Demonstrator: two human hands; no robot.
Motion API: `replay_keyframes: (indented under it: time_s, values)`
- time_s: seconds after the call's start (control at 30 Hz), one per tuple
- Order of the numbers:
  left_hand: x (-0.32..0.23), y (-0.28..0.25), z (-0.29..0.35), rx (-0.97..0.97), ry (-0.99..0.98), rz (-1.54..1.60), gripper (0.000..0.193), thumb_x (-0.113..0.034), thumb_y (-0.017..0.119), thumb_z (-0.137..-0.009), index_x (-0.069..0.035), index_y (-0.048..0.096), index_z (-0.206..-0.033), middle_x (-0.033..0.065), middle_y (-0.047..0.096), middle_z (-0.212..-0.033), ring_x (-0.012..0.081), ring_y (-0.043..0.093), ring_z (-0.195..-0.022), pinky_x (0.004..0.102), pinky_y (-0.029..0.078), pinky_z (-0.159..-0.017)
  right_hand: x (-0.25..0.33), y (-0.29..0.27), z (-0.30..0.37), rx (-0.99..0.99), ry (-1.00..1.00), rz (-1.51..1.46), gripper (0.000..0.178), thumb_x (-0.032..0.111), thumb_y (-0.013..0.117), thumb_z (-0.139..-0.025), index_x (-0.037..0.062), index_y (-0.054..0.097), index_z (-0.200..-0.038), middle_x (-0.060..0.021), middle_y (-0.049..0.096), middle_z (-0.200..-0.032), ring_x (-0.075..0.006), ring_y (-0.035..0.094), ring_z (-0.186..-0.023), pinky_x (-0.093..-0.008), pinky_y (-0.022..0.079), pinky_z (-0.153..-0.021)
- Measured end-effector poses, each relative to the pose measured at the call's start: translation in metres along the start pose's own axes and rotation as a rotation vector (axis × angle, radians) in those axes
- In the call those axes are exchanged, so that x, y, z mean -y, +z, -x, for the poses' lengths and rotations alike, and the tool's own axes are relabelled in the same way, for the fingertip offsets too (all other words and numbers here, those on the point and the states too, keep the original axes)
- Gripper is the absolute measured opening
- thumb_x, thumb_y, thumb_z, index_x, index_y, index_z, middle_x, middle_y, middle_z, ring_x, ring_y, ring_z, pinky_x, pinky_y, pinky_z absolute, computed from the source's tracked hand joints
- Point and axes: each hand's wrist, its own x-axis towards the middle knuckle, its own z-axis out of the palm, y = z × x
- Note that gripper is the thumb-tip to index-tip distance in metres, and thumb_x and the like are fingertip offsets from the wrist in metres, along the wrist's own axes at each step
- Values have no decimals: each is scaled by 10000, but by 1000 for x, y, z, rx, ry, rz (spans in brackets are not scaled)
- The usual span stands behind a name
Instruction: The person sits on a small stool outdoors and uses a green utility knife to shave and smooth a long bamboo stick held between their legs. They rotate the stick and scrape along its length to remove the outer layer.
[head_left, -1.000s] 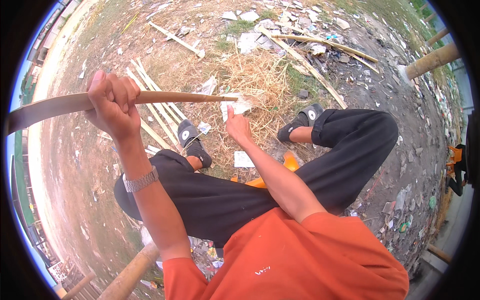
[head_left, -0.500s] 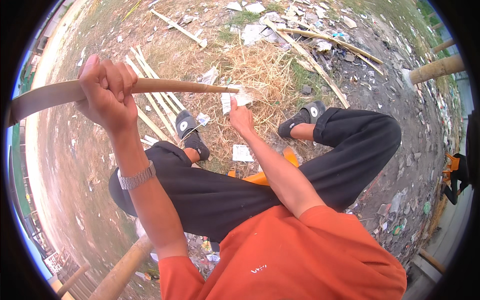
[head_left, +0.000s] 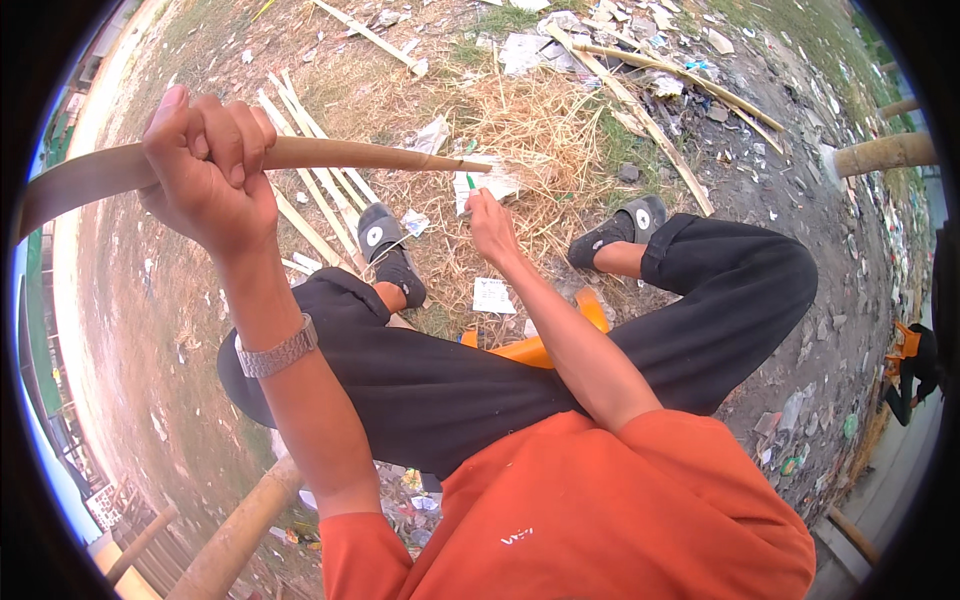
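I judged steadiness vital: left fingers [head_left: 230, 143] clamped the bamboo strip [head_left: 345, 153]; near its tip, right fingers [head_left: 481, 202] pinched a green implement [head_left: 471, 182].

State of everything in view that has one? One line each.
Left hand: closed around the bamboo strip
Right hand: closed on a small green item, only its tip showing
Bamboo strip: held up off the ground, one end by the right hand
Pale strips: lying on the ground
White card: lying on the ground
Silver wristband: fastened around the left wrist
Left sandal: worn
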Motion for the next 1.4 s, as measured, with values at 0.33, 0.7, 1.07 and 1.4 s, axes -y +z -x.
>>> replay_keyframes:
  time_s: [0.33,0.7,1.07,1.4]
  values:
    - [1,3,-4,13,10,-9,382,-176,446,-931,-165,272,-591,-30,229,-439,74,203,-358,261,254,-439,13,-10,8,-71,42,136,584,434,262,-986,-33,605,-912,-286,627,-804,-461,597,-816,-537,428,-781]
    - [1,13,-5,30,-22,29,374,-165,449,-926,-167,273,-596,-31,230,-436,76,200,-358,255,240,-434,-20,-15,-19,-96,254,242,666,441,277,-977,-87,668,-871,-357,611,-833,-494,610,-850,-533,456,-819]
    - [0,5,-3,25,17,-8,370,-161,460,-915,-149,302,-580,-23,233,-426,84,227,-339,258,256,-414,1,-30,-28,36,227,307,663,452,270,-972,-87,655,-989,-340,614,-1008,-463,602,-973,-513,465,-874]
    - [6,1,-6,60,-19,5,364,-207,446,-929,-171,270,-613,-25,217,-447,83,194,-379,265,259,-486,-61,-20,-28,31,280,400,658,463,269,-964,-57,671,-967,-319,626,-986,-459,593,-981,-508,450,-889]
